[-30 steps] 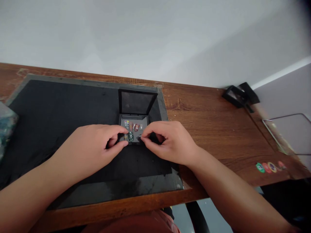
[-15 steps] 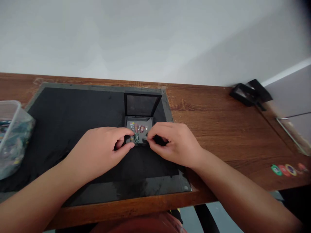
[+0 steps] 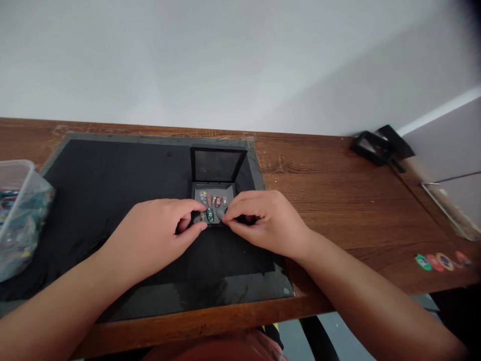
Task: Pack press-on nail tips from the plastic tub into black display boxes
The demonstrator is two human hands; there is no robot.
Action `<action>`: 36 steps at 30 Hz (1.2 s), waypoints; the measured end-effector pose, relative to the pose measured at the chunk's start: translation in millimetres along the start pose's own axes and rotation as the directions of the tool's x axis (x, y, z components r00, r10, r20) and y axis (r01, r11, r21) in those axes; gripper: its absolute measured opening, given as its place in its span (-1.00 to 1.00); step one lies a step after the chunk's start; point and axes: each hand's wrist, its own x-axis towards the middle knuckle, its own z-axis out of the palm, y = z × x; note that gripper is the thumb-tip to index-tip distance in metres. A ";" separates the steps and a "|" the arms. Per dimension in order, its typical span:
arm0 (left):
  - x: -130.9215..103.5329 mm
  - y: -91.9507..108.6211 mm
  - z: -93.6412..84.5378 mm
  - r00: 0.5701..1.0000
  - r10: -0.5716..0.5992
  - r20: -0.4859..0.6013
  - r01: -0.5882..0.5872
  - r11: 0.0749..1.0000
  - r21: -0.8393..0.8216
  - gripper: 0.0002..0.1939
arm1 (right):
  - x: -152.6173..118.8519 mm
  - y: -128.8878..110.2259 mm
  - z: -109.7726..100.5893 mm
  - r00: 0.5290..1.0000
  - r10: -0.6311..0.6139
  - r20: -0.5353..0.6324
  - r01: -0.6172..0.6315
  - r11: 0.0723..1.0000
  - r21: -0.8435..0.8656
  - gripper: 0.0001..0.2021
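Observation:
A small black hinged case [image 3: 194, 186] lies on the black mat, its lid [image 3: 218, 165] tilted up at the back. Several decorated press-on nails sit inside, among them a dark green nail with a star [image 3: 210, 215] and a pinkish nail [image 3: 218, 201]. My left hand [image 3: 165, 233] grips the case at its left side, thumb at the front corner and index finger just above. At the case's front right, my right hand [image 3: 263, 218] pinches a greyish press-on nail [image 3: 220, 214] with thumb and index finger; the fingertips partly cover it.
A clear plastic tub [image 3: 28, 220] of packed pieces stands at the left on the black mat [image 3: 124, 175]. Black open case-like objects [image 3: 376, 146] lie at the far right against the wall. Colourful round stickers [image 3: 436, 261] are near the wooden table's right front edge.
The right fingertips have shifted slightly left and down, and more of the greyish nail shows in the case. The left hand keeps its place. The whole view has moved a little.

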 end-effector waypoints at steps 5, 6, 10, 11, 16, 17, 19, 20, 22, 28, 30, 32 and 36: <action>0.3 -1.6 1.1 1.000 0.010 -0.015 -0.010 1.000 -0.008 -0.68 | -0.1 1.4 0.1 0.999 -0.021 0.034 0.021 0.999 0.025 -0.84; 0.3 -1.8 1.4 1.000 0.012 -0.015 -0.012 1.000 -0.009 -0.68 | -0.3 1.6 0.7 0.999 -0.032 0.041 0.031 0.999 0.031 -0.83; -0.1 -1.9 2.1 0.999 0.033 -0.014 -0.033 0.999 -0.014 -0.69 | -1.4 2.4 3.0 0.997 -0.051 0.060 0.050 0.999 0.013 -0.81; -0.1 -1.8 2.0 0.999 0.037 -0.013 -0.037 0.999 -0.014 -0.69 | -1.6 2.5 3.4 0.997 -0.049 0.060 0.048 0.999 0.003 -0.81; 0.1 -1.0 0.8 1.000 0.017 -0.005 -0.017 1.000 0.001 -0.69 | -1.9 2.1 3.8 0.997 -0.041 0.063 0.042 0.999 -0.017 -0.82; 0.1 -0.8 0.6 1.000 0.011 -0.007 -0.010 1.000 0.004 -0.69 | -1.8 1.8 3.6 0.997 -0.040 0.070 0.041 0.999 -0.019 -0.83; 0.0 -0.4 0.2 1.000 0.004 -0.011 -0.004 1.000 0.006 -0.69 | -1.6 0.9 3.0 0.996 -0.041 0.085 0.043 0.999 -0.024 -0.85; 0.0 -0.2 0.0 1.000 0.003 -0.013 -0.003 1.000 0.005 -0.69 | -1.5 0.5 2.8 0.995 -0.041 0.092 0.044 0.999 -0.025 -0.85; -0.2 0.0 -0.2 1.000 0.005 -0.015 -0.005 1.000 0.004 -0.69 | -1.4 -0.2 2.4 0.995 -0.040 0.096 0.043 0.999 -0.028 -0.86; -0.8 0.2 -0.9 1.000 0.018 -0.019 -0.018 1.000 0.008 -0.69 | -2.1 -0.4 2.2 0.996 -0.020 0.084 0.023 0.999 -0.043 -0.83; -0.9 0.8 -1.6 1.000 0.017 -0.014 -0.017 1.000 0.010 -0.70 | -2.8 -0.1 2.5 0.997 -0.009 0.073 0.013 0.998 -0.058 -0.82; -1.1 1.6 -2.2 1.000 0.016 -0.009 -0.016 1.000 0.009 -0.70 | -3.6 0.0 2.9 0.998 -0.006 0.067 0.011 0.998 -0.063 -0.80; -1.0 2.0 -2.1 1.000 0.013 -0.012 -0.013 1.000 0.004 -0.70 | -4.4 -1.3 3.3 0.997 -0.004 0.074 0.008 0.999 -0.050 -0.77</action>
